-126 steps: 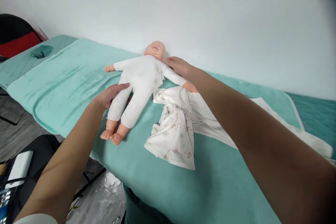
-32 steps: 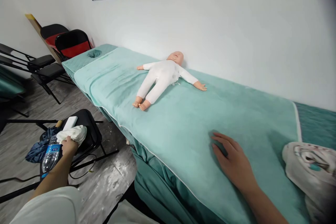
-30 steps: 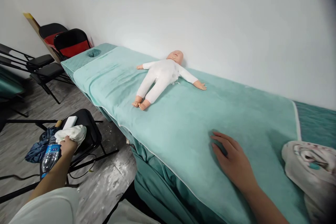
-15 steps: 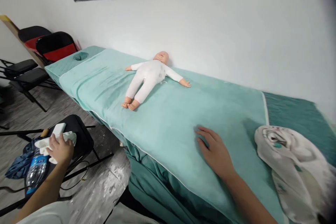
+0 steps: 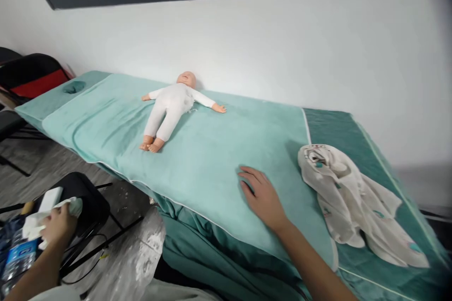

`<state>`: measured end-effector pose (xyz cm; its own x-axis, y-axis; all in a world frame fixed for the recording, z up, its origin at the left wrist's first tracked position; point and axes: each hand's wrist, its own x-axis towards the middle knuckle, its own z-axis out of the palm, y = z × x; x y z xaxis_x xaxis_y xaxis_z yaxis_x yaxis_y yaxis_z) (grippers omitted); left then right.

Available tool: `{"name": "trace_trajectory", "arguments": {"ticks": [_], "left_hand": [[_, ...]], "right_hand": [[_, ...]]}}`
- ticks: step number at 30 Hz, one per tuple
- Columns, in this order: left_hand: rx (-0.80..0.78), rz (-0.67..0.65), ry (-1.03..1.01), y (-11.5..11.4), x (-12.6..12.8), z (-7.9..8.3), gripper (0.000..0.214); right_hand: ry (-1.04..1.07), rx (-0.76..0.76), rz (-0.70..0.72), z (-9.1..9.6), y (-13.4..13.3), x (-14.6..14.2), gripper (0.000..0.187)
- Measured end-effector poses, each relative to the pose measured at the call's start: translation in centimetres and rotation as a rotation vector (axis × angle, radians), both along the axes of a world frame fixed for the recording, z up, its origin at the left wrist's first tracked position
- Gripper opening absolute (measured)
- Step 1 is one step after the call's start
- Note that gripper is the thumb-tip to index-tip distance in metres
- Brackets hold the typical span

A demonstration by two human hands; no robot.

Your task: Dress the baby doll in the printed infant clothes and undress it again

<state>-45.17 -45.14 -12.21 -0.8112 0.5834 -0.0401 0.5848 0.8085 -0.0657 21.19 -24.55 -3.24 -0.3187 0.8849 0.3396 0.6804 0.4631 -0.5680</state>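
At the far left, a water bottle (image 5: 19, 258) with a blue label stands out next to a dark blue cloth (image 5: 7, 234), both partly cut off by the picture's edge. Just right of them is the left hand (image 5: 58, 225), over the black seat (image 5: 92, 201) of a chair. Its fingers are curled into a white cloth (image 5: 32, 226), which looks bunched in the grip, though the fingertips are hidden. The cloth shows on both sides of the hand; its long axis runs across the fingers, from lower left to upper right. A white, flat object (image 5: 51, 198) lies just beyond it.

Farther right, a doll (image 5: 173, 99) lies on its back on a green towel (image 5: 215, 160), arms spread — head by the wall (image 5: 268, 47), feet pointing to the near edge and slightly left. From the left hand it lies up and to the right, across the bed's edge; from the right hand (image 5: 261, 197) it is farther back and to the left. The right hand appears the nearer of the two to the doll, yet apart from it. That hand is palm down on the towel, fingers relaxed, thumb spread, holding nothing visible.

At the right, a crumpled printed garment (image 5: 348, 188) lies across the towel's end — near the right hand, not touching it, and well apart from the white cloth in the left.
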Motion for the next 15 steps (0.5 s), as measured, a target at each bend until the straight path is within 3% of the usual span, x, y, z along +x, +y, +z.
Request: {"name": "trace_trajectory", "arguments": {"ticks": [3, 6, 15], "left_hand": [[-0.043, -0.086, 0.062, 0.3, 1.5, 1.7, 0.046], [-0.051, -0.136, 0.098, 0.3, 2.7, 2.2, 0.051], [-0.099, -0.171, 0.1, 0.7, 2.4, 0.0, 0.054]], "right_hand": [[-0.024, 0.028, 0.009, -0.7, 0.1, 0.2, 0.025], [-0.04, 0.069, 0.01, -1.4, 0.2, 0.3, 0.026], [-0.079, 0.146, 0.024, -2.0, 0.2, 0.5, 0.025]]}}
